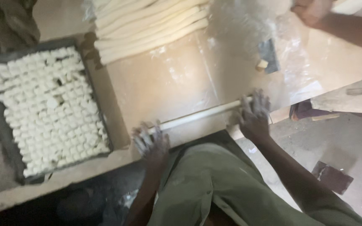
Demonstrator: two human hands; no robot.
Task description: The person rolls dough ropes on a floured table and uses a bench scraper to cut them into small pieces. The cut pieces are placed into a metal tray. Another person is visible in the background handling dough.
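Two hands press flat on one long dough rope (197, 115) that lies on the counter (160, 79), close to the counter's near edge and slanting up toward the right. The left hand (149, 140) sits palm down on the rope's left end, fingers (141, 142) spread and stretched forward, dusted white with flour, gripping nothing; its forearm runs down and slightly left from the wrist toward the body. The right hand (254, 115) rests palm down on the rope's right end, fingers (252, 102) splayed and open over the dough, not curled round it; its forearm stretches back to the lower right, bent out from the body. Between the two hands the rope is bare, thin and even. Left of the rope, just beyond the left hand, stands a dark tray (93, 83) packed with small cut dough pieces (47, 109) in close rows. Beyond the rope, at the far side of the counter, lies a stack of rolled ropes (147, 29), side by side and slanting the same way. To the far right of the rope a sheet of clear plastic (248, 25) covers the counter, with a small dark scraper (269, 56) on it. Above the rope's right end, at the top right corner, another person's hand (313, 10) and forearm reach in; whether it holds anything cannot be told.
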